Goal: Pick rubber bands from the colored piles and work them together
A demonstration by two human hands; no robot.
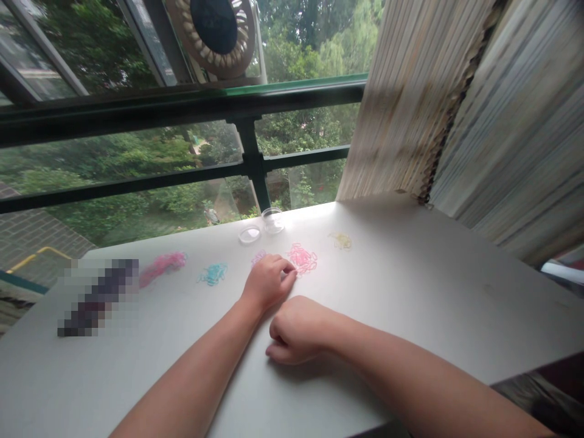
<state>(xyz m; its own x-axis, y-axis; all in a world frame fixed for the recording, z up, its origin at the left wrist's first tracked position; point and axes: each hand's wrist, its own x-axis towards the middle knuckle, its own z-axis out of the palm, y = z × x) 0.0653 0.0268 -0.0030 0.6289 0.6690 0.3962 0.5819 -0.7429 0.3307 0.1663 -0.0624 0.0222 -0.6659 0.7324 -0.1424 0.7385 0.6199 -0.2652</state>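
My left hand (268, 281) rests on the white table, its thumb and fingers pinched together at the edge of a pile of pink rubber bands (303, 258). Whether a band is between the fingertips is too small to tell. Just nearer to me, my right hand (301, 331) is curled closed above the table; anything inside it is hidden. A small heap of purple rubber bands (258, 258) is partly covered by my left hand. Blue-green rubber bands (213, 274) lie to its left, and yellow rubber bands (341, 241) lie beyond the pink ones to the right.
A clear round container (273, 221) and a clear lid (249, 235) stand near the window side. Further left are a longer pink heap (162, 267) and a blurred dark object (100, 298). Green railing (182, 180) and a pleated curtain (401, 103) border the table (410, 292).
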